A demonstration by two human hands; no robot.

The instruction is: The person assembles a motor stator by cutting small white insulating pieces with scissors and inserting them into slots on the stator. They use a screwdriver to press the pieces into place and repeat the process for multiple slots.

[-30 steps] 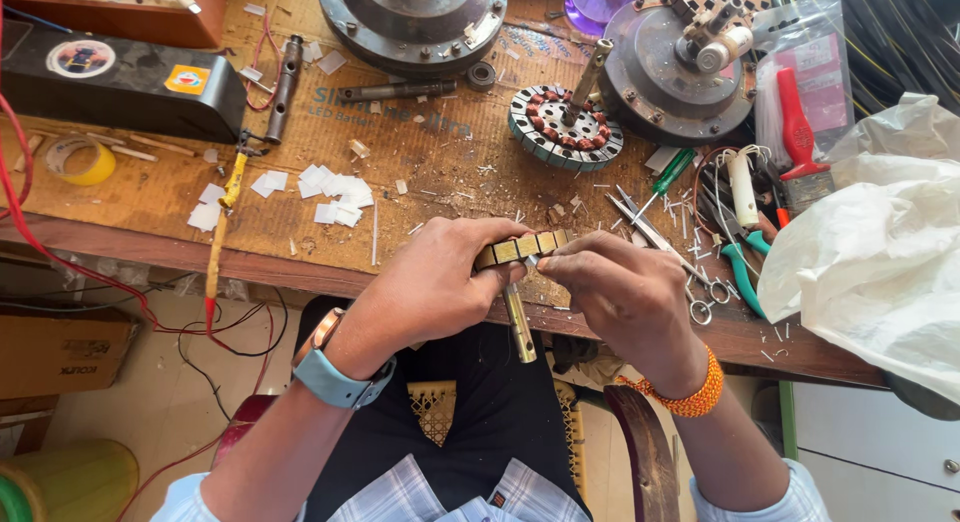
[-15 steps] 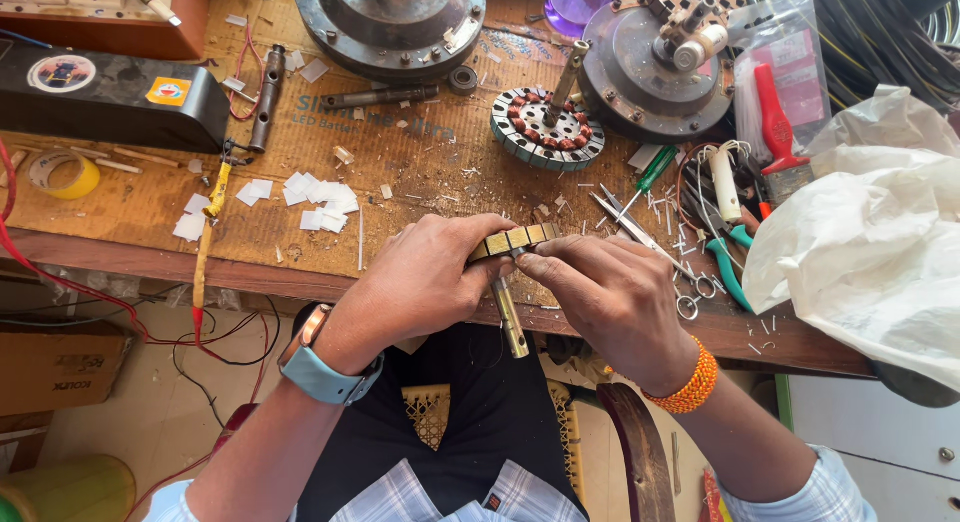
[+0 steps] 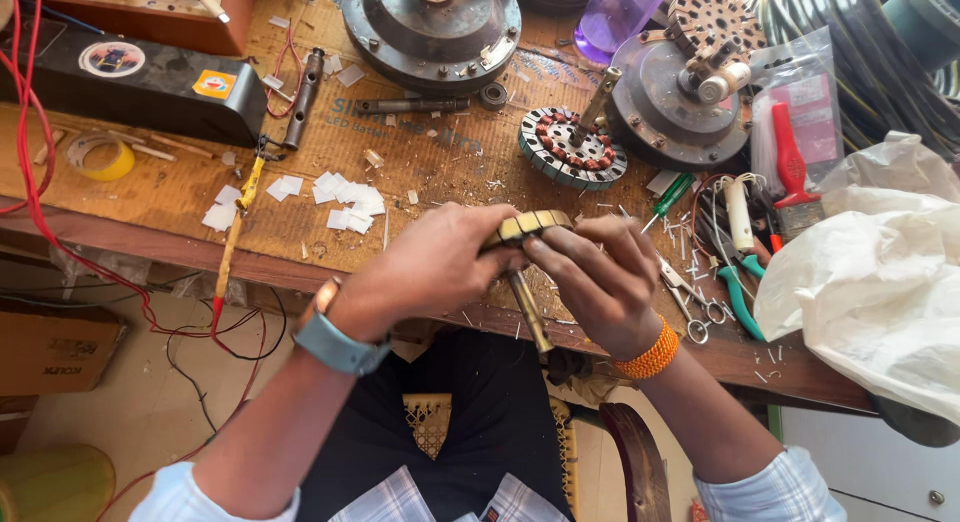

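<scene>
A brass-coloured stator (image 3: 530, 225) on a shaft is gripped by both hands, left (image 3: 435, 262) and right (image 3: 600, 277), just below the wound stator (image 3: 572, 148) on the surface (image 3: 180, 197).

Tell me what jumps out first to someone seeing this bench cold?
Dead centre, over the bench's near edge, the left hand and right hand together grip a round slotted stator core with a shaft hanging below it. Just beyond them on the worn wooden bench lies a copper-wound stator, flanked by two dark round motor housings at the far edge. A crumpled white plastic bag fills the right side.
</scene>
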